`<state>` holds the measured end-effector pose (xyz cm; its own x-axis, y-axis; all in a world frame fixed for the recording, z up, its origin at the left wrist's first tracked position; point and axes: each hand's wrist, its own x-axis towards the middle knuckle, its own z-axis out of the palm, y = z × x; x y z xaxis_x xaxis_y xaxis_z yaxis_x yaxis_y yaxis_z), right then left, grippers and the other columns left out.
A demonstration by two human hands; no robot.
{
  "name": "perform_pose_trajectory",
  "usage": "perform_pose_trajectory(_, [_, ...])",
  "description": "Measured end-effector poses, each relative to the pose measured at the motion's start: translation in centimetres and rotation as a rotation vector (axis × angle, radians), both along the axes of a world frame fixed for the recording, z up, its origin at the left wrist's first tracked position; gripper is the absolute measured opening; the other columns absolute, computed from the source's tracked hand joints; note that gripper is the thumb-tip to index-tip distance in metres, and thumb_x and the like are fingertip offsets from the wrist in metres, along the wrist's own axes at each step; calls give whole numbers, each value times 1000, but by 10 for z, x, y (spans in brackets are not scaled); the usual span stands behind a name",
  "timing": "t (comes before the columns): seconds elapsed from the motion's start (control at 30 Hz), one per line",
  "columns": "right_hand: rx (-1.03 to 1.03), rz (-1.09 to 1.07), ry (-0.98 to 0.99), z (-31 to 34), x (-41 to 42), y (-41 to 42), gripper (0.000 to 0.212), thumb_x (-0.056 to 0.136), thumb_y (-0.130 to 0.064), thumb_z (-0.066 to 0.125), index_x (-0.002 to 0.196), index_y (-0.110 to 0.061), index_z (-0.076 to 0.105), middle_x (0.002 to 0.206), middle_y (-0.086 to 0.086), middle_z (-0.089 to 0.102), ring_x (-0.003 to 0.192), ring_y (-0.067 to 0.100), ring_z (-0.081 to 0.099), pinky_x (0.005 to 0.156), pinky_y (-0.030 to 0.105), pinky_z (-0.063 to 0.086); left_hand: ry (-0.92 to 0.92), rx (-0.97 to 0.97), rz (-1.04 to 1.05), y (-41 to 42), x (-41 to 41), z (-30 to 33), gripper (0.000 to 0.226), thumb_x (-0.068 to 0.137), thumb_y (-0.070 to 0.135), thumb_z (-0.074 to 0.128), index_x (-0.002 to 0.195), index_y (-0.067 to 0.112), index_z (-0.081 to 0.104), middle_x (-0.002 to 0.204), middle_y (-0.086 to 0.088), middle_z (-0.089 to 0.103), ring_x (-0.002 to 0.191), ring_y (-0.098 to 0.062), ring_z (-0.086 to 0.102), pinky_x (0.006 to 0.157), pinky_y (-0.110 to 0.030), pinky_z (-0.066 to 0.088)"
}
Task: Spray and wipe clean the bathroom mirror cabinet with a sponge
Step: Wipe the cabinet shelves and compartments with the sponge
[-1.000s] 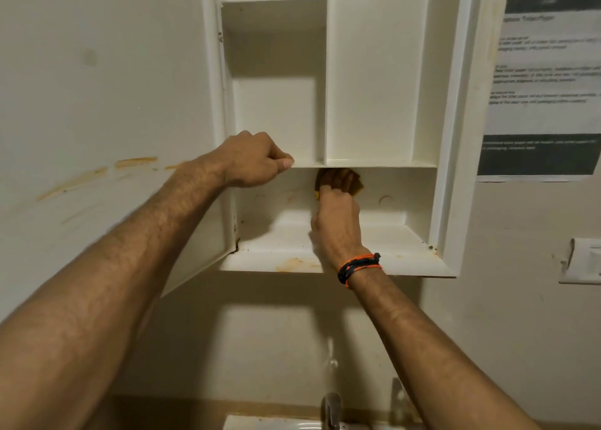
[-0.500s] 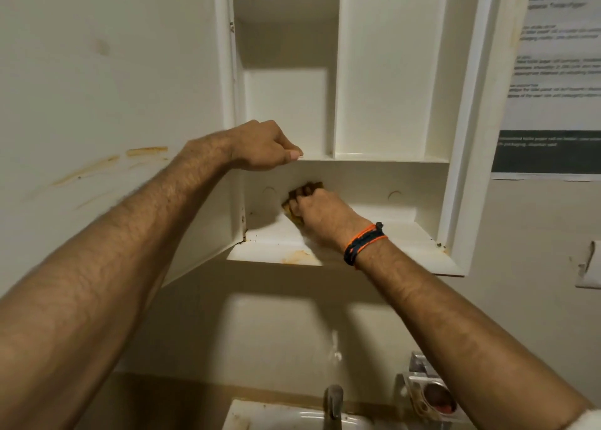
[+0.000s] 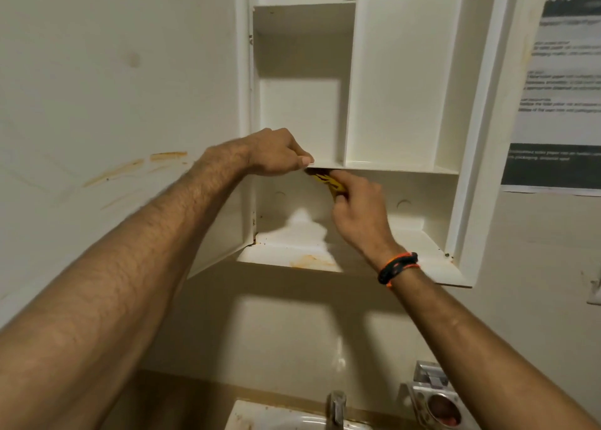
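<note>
Midway: right hand [image 3: 357, 211] grips the yellow sponge [image 3: 328, 182] under the white cabinet shelf [image 3: 390, 166], left hand [image 3: 276, 153] clutches its edge; rust stains remain below.

A printed notice [image 3: 559, 88] hangs right; a faucet [image 3: 336, 408] stands over the sink [image 3: 260, 418].

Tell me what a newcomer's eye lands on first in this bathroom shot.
Two bare arms reach up into the open white cabinet: the right hand holds a yellow sponge up under the middle shelf, and the left hand grips that shelf's front edge. Next come the orange-brown stains: a patch on the bottom ledge and streaks on the wall to the left.
</note>
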<state>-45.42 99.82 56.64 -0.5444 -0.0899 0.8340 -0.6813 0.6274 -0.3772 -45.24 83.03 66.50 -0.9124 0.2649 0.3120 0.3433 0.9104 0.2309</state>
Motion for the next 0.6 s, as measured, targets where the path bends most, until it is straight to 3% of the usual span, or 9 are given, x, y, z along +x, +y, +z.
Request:
perform_pose_trajectory(0.13, [476, -121, -53, -6, -17, -18, 33, 83, 1, 53, 113, -9, 60, 106, 10, 65, 93, 32, 62, 75, 35, 48, 6, -2, -8, 1, 1, 0, 35, 101, 39, 48, 129, 27, 64, 140, 3, 58, 127, -19, 51, 109, -32, 37])
perform_pose_trajectory(0.27, [671, -208, -94, -4, -28, -31, 30, 89, -7, 55, 118, -9, 60, 111, 12, 67, 99, 32, 61, 80, 36, 48, 12, -4, -12, 1, -1, -2, 37, 101, 39, 48, 133, 25, 61, 143, 3, 54, 131, -18, 49, 110, -32, 35])
perform_pose_trajectory(0.43, [828, -53, -270, -4, -28, -37, 42, 89, -2, 44, 126, -13, 64, 125, 10, 66, 118, 31, 56, 101, 30, 45, 38, -1, -4, 0, -1, -2, 36, 101, 37, 49, 133, 26, 61, 143, 4, 54, 132, -18, 48, 112, -32, 34])
perform_pose_trajectory(0.6, [891, -6, -441, 11, -26, -33, 48, 91, -3, 41, 132, -21, 61, 121, 10, 66, 109, 33, 57, 91, 25, 44, 37, -5, -15, 0, 0, -3, 36, 101, 36, 47, 134, 26, 60, 143, 5, 53, 132, -17, 48, 111, -31, 34])
